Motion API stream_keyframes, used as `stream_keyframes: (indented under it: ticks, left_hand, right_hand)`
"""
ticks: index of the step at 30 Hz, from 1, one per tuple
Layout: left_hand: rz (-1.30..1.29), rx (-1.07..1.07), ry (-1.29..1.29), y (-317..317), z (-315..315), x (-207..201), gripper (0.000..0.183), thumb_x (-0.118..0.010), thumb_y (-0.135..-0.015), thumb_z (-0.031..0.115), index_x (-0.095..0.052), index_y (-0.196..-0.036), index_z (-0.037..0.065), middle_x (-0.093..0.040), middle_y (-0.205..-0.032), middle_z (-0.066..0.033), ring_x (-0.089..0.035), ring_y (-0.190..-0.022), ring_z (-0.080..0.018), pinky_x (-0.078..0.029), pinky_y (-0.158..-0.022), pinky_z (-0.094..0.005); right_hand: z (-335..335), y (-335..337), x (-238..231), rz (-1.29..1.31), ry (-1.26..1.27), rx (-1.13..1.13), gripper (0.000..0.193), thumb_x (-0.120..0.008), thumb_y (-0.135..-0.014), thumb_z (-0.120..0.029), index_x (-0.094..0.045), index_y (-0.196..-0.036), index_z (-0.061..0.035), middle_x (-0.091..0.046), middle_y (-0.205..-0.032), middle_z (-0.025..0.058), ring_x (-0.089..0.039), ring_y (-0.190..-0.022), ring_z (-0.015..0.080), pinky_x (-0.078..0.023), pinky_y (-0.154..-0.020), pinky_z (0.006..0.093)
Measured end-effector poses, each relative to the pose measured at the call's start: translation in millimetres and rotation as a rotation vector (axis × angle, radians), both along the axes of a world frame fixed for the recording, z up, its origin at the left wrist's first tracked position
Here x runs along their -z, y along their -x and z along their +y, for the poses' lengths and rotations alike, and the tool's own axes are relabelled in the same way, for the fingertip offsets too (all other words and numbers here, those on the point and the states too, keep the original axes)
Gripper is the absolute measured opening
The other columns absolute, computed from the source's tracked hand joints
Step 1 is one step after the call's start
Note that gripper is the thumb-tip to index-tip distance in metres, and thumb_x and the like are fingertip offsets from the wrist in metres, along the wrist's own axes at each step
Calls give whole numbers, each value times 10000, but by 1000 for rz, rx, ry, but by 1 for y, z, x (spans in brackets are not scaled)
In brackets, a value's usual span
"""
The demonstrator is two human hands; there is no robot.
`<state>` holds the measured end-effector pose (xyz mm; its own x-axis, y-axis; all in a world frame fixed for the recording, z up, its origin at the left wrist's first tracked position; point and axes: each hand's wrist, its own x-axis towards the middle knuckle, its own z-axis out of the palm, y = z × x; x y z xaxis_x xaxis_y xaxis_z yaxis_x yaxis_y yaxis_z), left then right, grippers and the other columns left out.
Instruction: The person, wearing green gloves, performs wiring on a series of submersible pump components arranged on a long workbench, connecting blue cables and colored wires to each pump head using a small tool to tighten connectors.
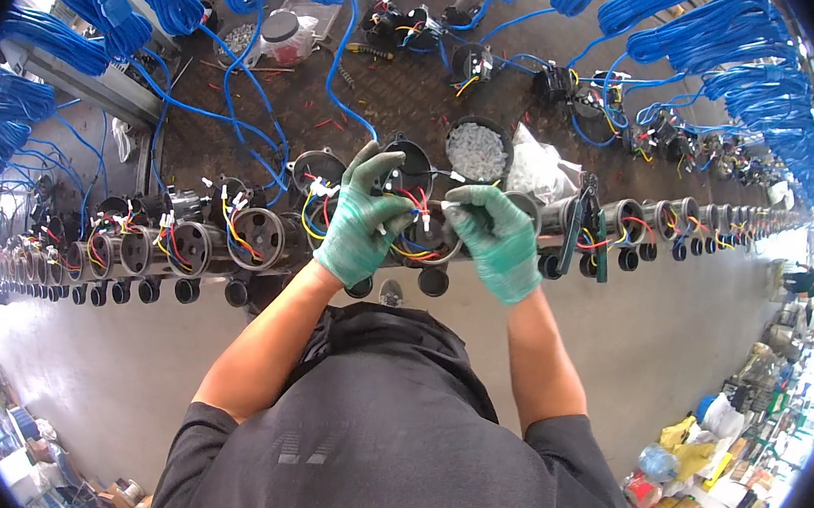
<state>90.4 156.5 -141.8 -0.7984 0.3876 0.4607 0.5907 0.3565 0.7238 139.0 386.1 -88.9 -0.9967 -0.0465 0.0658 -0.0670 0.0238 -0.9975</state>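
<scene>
Broadly, the dark brown surface (383,100) ran across the view, with blue cable coils (730,50) bundled along its far edge. Round black housings (258,240) lined its near edge from left to right, coloured leads showing from many. Over the middle of that edge, the left grip (360,230), in a green glove, had thumb and forefinger pinched on coloured wires (420,198), which rose from a housing between the hands. Just beside it, the right grip (502,239), gloved alike, was closed at its fingertips. Farther in from the near edge, a white plastic bag (538,169) lay beside a round tub (508,146) of pale bits. Dark green-handled pliers (602,253) hung over the near edge, right of the right grip. Smallest, a white piece (448,205) sat clamped in the right fingertips, partly hidden
</scene>
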Motion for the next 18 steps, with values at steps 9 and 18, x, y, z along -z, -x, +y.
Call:
stream_keyframes:
  ticks: [9, 18]
  left_hand:
    - [-5, -1, 29, -1, -2, 0, 165, -862, -912, 133, -809, -1067, 123, -502, -1637, -190, -312, -1638, -478, -356, -1303, -564]
    - [25, -1, 61, 0, -4, -3, 282, -877, -796, 32, -836, -1045, 158, -558, -1595, -134, -354, -1592, -489, -394, -1254, -570]
  right_hand:
    - [-18, -5, 17, 78, -102, 22, 178, -772, -1040, -12, -764, -1217, -23, -764, -1031, -8, -692, -940, 68, -587, -864, 254]
    - [-28, 6, 2, 36, -404, -33, 168, -824, -1004, -115, -760, -1103, 5, -758, -927, 154, -713, -770, 228, -559, -709, 380]
